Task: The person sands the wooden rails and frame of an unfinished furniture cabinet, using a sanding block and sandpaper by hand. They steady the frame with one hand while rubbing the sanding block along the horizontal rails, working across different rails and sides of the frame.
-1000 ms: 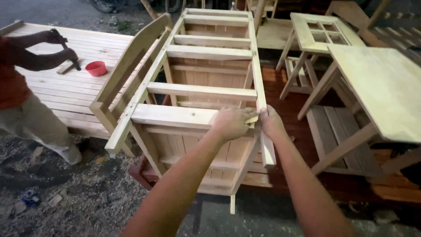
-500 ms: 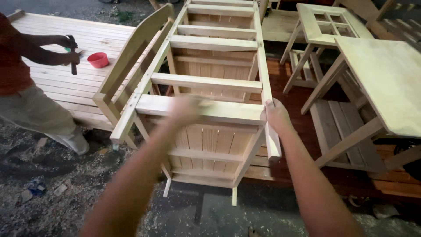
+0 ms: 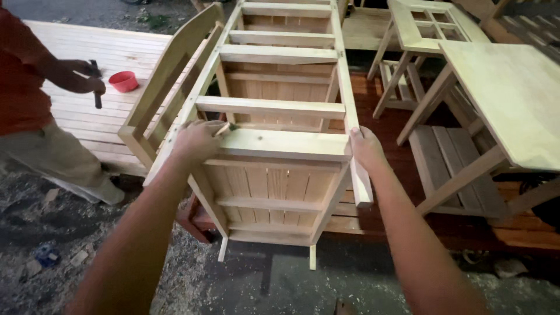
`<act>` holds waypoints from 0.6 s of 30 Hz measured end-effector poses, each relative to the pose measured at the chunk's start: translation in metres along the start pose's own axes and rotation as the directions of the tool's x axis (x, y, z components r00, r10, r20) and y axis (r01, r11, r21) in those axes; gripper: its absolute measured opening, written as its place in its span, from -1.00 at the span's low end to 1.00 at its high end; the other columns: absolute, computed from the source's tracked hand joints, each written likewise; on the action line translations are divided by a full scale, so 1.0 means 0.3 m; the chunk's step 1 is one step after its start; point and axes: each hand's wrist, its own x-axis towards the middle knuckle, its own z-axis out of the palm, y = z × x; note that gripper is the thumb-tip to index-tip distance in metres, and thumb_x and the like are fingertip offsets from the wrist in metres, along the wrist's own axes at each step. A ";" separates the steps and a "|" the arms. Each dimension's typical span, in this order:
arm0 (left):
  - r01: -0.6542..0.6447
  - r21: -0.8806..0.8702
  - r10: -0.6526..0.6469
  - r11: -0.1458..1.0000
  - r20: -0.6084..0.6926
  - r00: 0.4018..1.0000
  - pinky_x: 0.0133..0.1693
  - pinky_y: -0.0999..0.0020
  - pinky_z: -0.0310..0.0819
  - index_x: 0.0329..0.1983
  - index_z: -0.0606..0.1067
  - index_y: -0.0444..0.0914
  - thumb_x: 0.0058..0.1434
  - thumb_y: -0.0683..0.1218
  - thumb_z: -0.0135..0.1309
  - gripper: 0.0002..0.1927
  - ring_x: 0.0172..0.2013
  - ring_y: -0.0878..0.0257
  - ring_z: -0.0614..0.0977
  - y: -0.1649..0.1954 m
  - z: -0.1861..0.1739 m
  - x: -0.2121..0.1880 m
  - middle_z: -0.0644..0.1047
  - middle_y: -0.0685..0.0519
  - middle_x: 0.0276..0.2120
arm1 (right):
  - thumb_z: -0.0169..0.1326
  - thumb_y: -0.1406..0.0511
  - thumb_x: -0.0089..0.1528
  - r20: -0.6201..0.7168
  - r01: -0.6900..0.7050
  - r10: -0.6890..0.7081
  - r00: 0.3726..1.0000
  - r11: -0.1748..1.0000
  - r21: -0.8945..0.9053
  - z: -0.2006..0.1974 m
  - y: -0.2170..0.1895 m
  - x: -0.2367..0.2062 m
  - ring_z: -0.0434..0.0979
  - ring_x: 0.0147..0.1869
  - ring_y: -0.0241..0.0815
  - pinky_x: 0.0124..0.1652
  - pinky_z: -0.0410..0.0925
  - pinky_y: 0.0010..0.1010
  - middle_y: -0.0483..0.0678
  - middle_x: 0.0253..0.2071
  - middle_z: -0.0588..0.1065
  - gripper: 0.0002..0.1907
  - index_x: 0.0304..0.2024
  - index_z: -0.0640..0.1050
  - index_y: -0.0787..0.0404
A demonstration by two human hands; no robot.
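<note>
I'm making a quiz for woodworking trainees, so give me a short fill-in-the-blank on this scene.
1. The left hand rubs a small piece along the near ____ of the wooden frame.
2. The right hand grips the frame's ____ rail.
3. The small bowl on the slatted platform is ____.

Missing words: crossbar; right; red

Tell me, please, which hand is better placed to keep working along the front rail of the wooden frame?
Probably the left hand: it lies on the front rail holding a small tool, I think. The right hand only grips the frame's corner.
</note>
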 end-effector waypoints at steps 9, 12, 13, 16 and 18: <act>-0.443 0.066 0.447 0.894 -0.094 0.889 0.32 -0.24 -0.18 0.43 0.27 0.22 0.22 0.00 -0.11 -0.35 0.40 -0.07 0.17 0.545 0.166 -0.016 0.23 0.26 0.44 | -0.14 0.09 0.41 -0.041 0.089 -0.092 0.995 0.994 -0.062 0.006 0.029 0.018 0.57 -0.04 0.19 -0.02 0.37 -0.10 0.25 -0.15 0.56 -0.53 0.03 0.56 0.33; -0.422 0.129 0.427 0.897 -0.011 0.904 0.37 -0.07 -0.09 0.36 0.32 0.32 0.26 -0.03 -0.13 -0.41 0.42 -0.01 0.17 0.487 0.149 -0.024 0.24 0.31 0.43 | -0.14 0.10 0.40 -0.024 0.123 -0.124 0.992 0.991 -0.045 0.004 0.031 0.019 0.59 -0.06 0.16 -0.03 0.39 -0.11 0.25 -0.18 0.57 -0.54 0.00 0.57 0.34; -0.421 0.219 0.428 0.880 0.014 0.903 0.40 0.01 -0.02 0.30 0.38 0.31 0.30 -0.05 -0.12 -0.48 0.41 0.02 0.21 0.428 0.124 -0.030 0.27 0.28 0.40 | -0.14 0.10 0.40 -0.010 0.121 -0.122 0.993 0.992 -0.029 0.005 0.025 0.019 0.61 -0.08 0.14 -0.03 0.41 -0.11 0.24 -0.19 0.58 -0.54 -0.02 0.58 0.34; -0.013 -0.376 0.011 0.927 -0.007 1.000 0.39 0.12 0.12 0.16 0.56 0.18 0.45 0.08 -0.01 -0.73 0.33 0.22 0.39 0.185 0.021 -0.080 0.43 0.22 0.34 | -0.17 0.08 0.42 0.076 -0.056 0.051 0.996 0.996 0.062 0.007 0.001 0.004 0.61 -0.16 0.20 -0.09 0.43 -0.07 0.28 -0.26 0.58 -0.51 -0.03 0.55 0.38; -0.325 0.345 0.418 0.881 -0.244 0.875 0.23 -0.01 0.23 0.23 0.52 0.13 0.20 -0.01 0.05 -0.52 0.23 0.09 0.41 0.061 -0.042 -0.088 0.46 0.17 0.30 | -0.14 0.10 0.39 0.002 0.016 -0.016 1.000 0.999 0.034 0.012 -0.017 -0.002 0.62 -0.12 0.15 -0.07 0.41 -0.10 0.23 -0.23 0.59 -0.54 0.00 0.55 0.35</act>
